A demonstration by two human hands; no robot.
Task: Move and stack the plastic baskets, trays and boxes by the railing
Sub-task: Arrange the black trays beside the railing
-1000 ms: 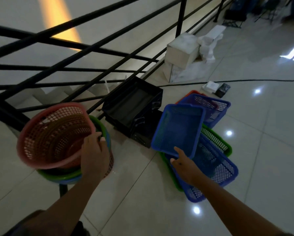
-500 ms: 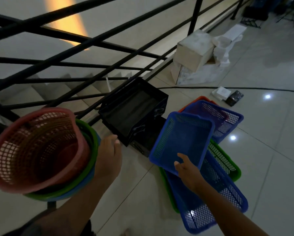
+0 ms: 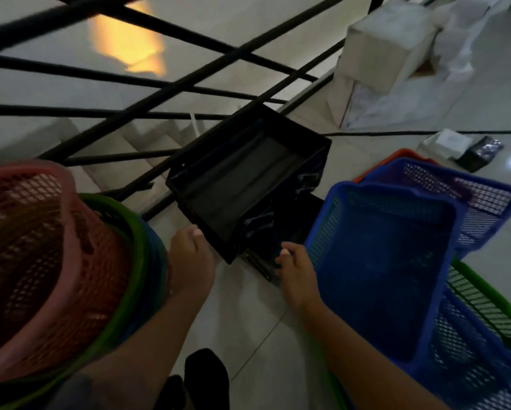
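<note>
Perforated plastic baskets point(image 3: 390, 279) lay on glossy floor tiles point(image 3: 248, 315), beside a matt black box point(image 3: 242, 184) and dark metal railing point(image 3: 171, 84).

Your right hand point(image 3: 297, 275) has left the blue tray point(image 3: 387, 261) and now reaches the near corner of the lower black box point(image 3: 281, 244). Your left hand point(image 3: 189, 261) has come off the round baskets point(image 3: 70, 261) to the near corner of the upper black box point(image 3: 245, 184). Your head has moved closer.

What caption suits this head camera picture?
By the railing, a person's two hands reach toward black trays between colourful baskets.
</note>
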